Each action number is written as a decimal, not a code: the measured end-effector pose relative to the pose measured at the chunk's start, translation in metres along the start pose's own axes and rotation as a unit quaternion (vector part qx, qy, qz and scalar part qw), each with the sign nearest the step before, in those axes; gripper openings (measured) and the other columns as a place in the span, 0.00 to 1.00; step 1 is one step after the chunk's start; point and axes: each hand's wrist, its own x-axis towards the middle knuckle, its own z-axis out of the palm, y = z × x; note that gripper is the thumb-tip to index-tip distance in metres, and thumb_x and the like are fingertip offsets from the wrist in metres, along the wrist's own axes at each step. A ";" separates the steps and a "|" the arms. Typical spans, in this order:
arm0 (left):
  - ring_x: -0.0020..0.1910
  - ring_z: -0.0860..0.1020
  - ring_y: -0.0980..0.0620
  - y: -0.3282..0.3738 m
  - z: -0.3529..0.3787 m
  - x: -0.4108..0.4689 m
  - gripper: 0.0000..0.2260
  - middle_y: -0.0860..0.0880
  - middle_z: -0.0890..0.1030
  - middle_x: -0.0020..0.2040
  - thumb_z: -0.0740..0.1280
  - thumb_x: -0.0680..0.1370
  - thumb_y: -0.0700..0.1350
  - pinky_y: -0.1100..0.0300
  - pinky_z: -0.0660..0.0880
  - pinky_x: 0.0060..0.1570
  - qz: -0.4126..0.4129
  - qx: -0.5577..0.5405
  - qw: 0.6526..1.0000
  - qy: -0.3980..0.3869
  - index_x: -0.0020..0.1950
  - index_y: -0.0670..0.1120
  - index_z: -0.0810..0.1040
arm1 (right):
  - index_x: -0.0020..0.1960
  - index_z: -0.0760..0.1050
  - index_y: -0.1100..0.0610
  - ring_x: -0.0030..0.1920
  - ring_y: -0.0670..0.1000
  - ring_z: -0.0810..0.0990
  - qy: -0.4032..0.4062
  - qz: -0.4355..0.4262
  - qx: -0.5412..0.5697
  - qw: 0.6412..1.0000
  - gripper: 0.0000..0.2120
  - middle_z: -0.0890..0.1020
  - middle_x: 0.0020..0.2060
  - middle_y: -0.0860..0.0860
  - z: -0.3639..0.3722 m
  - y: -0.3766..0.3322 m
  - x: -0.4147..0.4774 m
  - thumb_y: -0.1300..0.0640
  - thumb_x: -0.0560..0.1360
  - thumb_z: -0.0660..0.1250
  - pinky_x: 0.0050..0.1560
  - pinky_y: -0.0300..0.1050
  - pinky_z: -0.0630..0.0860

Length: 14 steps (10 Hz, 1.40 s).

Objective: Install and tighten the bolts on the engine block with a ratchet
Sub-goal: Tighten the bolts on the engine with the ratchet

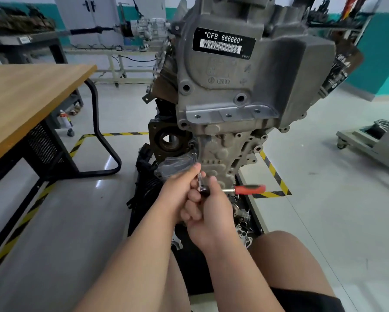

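In front of the engine block (222, 158): ratchet (249, 189), red handle pointing right, its extension bar (197, 164) reaching the block's left edge.
Left hand (177, 192): thumb and fingertips pinch the extension bar.
Right hand (209, 212): fingers curled round the ratchet head, touching the left hand.

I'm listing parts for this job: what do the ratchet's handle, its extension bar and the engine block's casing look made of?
Ratchet: red moulded handle grip with a soft sheen, likely plastic or rubber.
Extension bar: slim bright shaft with mirror-like glints, probably chromed steel.
Engine block casing: dull grey, grainy, with cast ribs and bosses; likely bare cast aluminium.
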 end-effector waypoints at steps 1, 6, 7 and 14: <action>0.18 0.71 0.56 0.000 0.001 0.000 0.12 0.53 0.73 0.23 0.68 0.77 0.52 0.69 0.68 0.21 -0.004 0.030 0.999 0.019 0.40 0.45 0.82 | 0.38 0.72 0.57 0.18 0.47 0.64 0.013 0.064 0.064 0.996 0.21 0.67 0.22 0.46 -0.002 -0.002 -0.001 0.44 0.81 0.54 0.22 0.39 0.62; 0.19 0.69 0.60 0.006 -0.003 -0.007 0.14 0.55 0.68 0.22 0.64 0.79 0.52 0.69 0.70 0.22 -0.004 0.009 1.000 -0.015 0.43 0.44 0.83 | 0.38 0.74 0.59 0.16 0.45 0.62 -0.062 0.119 0.204 0.970 0.22 0.65 0.21 0.45 0.000 -0.002 -0.006 0.44 0.80 0.54 0.21 0.35 0.62; 0.16 0.66 0.56 0.001 -0.003 -0.004 0.13 0.53 0.68 0.22 0.66 0.78 0.52 0.69 0.64 0.18 -0.008 0.031 0.999 0.016 0.43 0.44 0.82 | 0.32 0.79 0.54 0.17 0.47 0.62 0.010 0.043 0.005 0.999 0.26 0.67 0.21 0.48 -0.005 0.001 -0.002 0.44 0.81 0.55 0.22 0.37 0.62; 0.25 0.75 0.59 0.003 0.008 -0.006 0.16 0.53 0.73 0.24 0.64 0.80 0.49 0.68 0.74 0.28 0.004 0.011 1.000 -0.010 0.36 0.45 0.85 | 0.43 0.75 0.63 0.15 0.45 0.63 -0.113 0.146 0.310 0.933 0.24 0.68 0.21 0.46 -0.018 -0.010 0.000 0.46 0.81 0.52 0.21 0.37 0.66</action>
